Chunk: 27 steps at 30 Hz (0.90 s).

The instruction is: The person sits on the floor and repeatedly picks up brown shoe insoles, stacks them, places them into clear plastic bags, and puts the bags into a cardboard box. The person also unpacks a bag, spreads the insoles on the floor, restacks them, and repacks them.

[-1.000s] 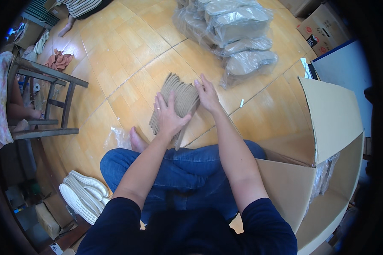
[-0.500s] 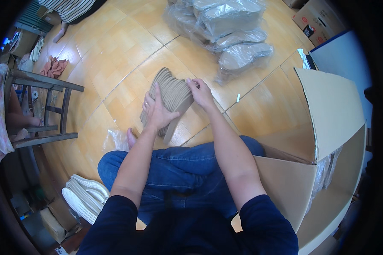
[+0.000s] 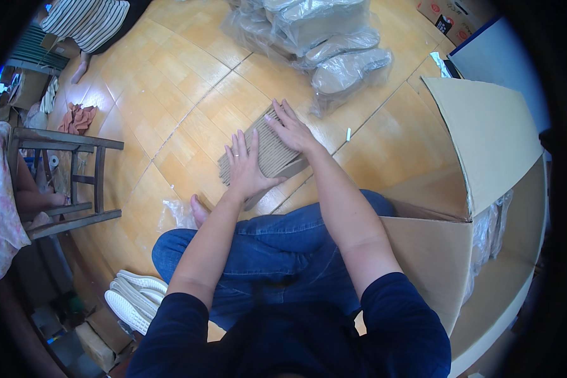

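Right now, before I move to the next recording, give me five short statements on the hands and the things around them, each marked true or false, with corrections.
1. The left hand and the right hand both touch the brown stack. True.
2. A ring is on the right hand. False: the ring is on the left hand.
3. The carton on the right side of the view is open. True.
4. The white soles lie at the right edge of the view. False: the white soles lie at the lower left.
5. The wrapped pile is farther from the wearer than the brown stack. True.
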Tool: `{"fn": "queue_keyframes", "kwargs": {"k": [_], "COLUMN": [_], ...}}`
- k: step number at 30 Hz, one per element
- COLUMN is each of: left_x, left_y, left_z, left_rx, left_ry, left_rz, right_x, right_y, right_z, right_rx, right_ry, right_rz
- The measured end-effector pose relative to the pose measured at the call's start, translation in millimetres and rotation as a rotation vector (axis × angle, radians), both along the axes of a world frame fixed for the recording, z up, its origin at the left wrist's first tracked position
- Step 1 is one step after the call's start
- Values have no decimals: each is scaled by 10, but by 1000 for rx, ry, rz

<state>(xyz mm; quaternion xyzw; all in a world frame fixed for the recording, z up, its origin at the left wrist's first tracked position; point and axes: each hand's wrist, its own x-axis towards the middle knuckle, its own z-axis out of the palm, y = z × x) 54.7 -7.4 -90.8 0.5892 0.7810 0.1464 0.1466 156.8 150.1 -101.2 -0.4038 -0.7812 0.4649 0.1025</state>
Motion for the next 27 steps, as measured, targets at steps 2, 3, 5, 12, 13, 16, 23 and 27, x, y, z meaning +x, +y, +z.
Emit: {"fn": "queue_keyframes", "kwargs": {"k": [2, 3, 5, 12, 13, 16, 23, 27], "left_x": [19, 21, 13, -50, -54, -58, -14, 15], "left_y": [1, 8, 11, -29, -32, -24, -36, -50], "left_z": [-20, -22, -15, 32, 32, 40, 91, 62], "left_rx": [20, 29, 15, -42, -31, -8, 40, 52], "left_ry": [12, 14, 3, -45, -51, -41, 4, -8], "left_rz": [16, 24, 25, -40, -37, -29, -67, -138], "right_x": [-4, 4, 4, -93, -89, -51, -52, 13], "right_y": [-59, -53, -50, 35, 43, 64, 41, 29], "right_z": [28, 37, 30, -55, -52, -4, 96, 69], "right_rx": [-36, -31, -94, 49, 52, -31, 240, 90], "right_ry": [7, -33, -24, 151, 113, 80, 56, -111], "right_rz": [2, 14, -22, -90, 19, -38, -51, -12]}}
